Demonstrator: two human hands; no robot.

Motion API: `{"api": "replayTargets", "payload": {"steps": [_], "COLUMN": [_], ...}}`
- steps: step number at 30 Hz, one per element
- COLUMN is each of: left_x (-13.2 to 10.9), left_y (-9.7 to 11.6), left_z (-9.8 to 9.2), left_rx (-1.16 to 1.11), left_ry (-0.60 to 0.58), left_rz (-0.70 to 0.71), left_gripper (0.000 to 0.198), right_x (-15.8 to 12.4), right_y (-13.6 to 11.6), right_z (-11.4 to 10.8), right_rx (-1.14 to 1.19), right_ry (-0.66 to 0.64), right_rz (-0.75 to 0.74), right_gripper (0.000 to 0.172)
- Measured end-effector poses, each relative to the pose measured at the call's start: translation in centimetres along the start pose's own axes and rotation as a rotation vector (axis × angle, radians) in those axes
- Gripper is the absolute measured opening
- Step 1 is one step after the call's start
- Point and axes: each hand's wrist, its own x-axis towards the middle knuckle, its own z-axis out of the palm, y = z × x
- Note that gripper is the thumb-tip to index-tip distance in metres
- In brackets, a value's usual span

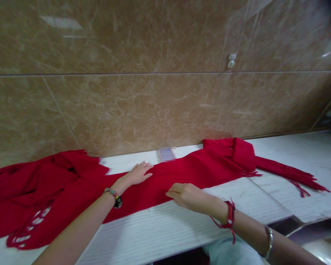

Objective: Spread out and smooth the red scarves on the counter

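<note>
A long red scarf [198,167] lies spread along the white surface, flat in the middle and bunched at both sides, with a fringed end at the right. My left hand [139,173] rests on its flat middle part near the far edge, palm down with the fingers apart. At the scarf's near edge is my right hand [182,195], its fingers drawn together in a pinch; whether they grip the cloth is too small to make out. The bunched left part shows white marks near its lower edge.
The white tabletop [143,232] runs along a brown marble wall [143,110]. A small blurred packet [167,154] lies beyond the scarf by the wall. The table's front edge is near me, with a knee in pale cloth [231,252] below it.
</note>
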Motion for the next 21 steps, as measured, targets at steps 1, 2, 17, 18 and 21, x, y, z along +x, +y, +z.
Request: {"api": "replayTargets", "payload": {"steps": [1,2,17,18,21], "left_x": [0.8,1.6,6.0,5.9,5.8], "left_y": [0.0,0.1,0.6,0.6,0.7], "left_z": [-0.2,-0.4,0.5,0.7,1.2], "left_rx": [-0.007,-0.017,-0.227,-0.240,-0.282], "left_ry": [-0.003,-0.003,0.146,0.168,0.227], "left_rz": [0.035,0.068,0.104,0.103,0.100], "left_gripper": [0.042,0.040,0.020,0.019,0.017], "right_x": [0.1,0.2,0.4,0.3,0.5], "right_y": [-0.1,-0.1,0.3,0.3,0.3], "right_z": [0.1,0.1,0.8,1.0,1.2], "right_rx": [-0.049,-0.096,-0.214,-0.207,-0.191], "right_ry": [-0.004,-0.006,0.134,0.141,0.159], "right_rz": [-0.028,-0.053,-0.125,-0.107,-0.067], "right_gripper": [0.024,0.024,0.010,0.012,0.016]}}
